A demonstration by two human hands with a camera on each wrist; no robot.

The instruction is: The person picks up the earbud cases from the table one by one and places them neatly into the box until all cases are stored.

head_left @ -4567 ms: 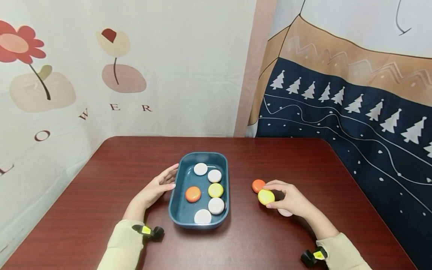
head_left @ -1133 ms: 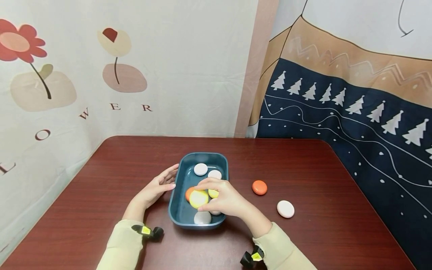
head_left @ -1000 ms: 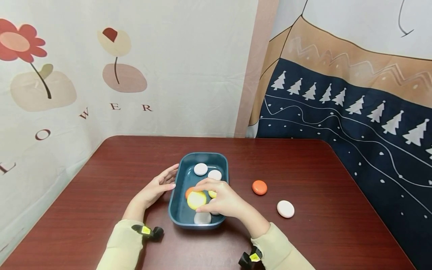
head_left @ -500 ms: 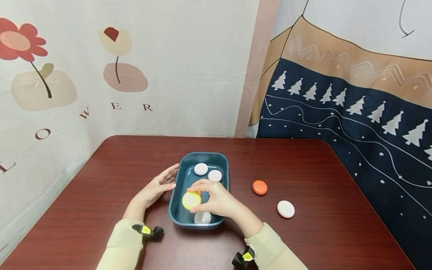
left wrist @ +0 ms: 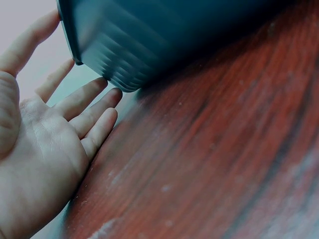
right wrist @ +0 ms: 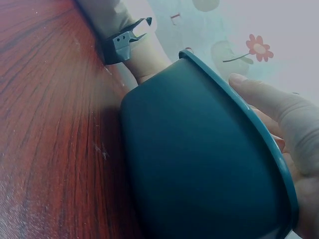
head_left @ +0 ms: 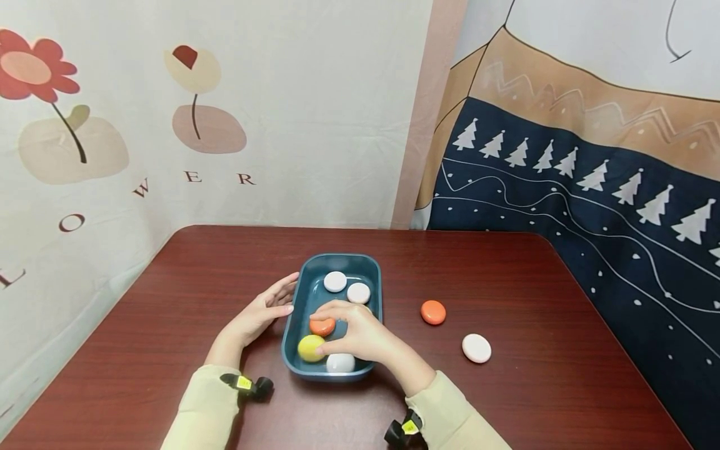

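A dark teal tray (head_left: 289,350) stands on the table, holding several round, glossy discs. My left hand (head_left: 264,312) rests its straight fingers against the tray's left side; in the left wrist view, the left fingers (left wrist: 82,97) reach the tray wall. My right hand (head_left: 360,331) is inside the tray area, thumb and fingers spread apart. A yellow disc (head_left: 310,349) lies at the tray's front left, the right thumb tip overlapping its edge. Just behind it, an orange disc (head_left: 322,327) is partly covered by the right fingers. A white disc (head_left: 340,362) sits beside the yellow one.
Two more white discs (head_left: 335,282) lie at the tray's far end. An orange disc (head_left: 433,312) and a white disc (head_left: 476,348) are on the dark red table (head_left: 534,300), right of the tray. Printed cloth (head_left: 315,125) hangs behind the table.
My right hand carried the yellow disc from the table's right side into the tray and let it go at the front left. The front white disc shifted slightly right. My left hand stayed put.
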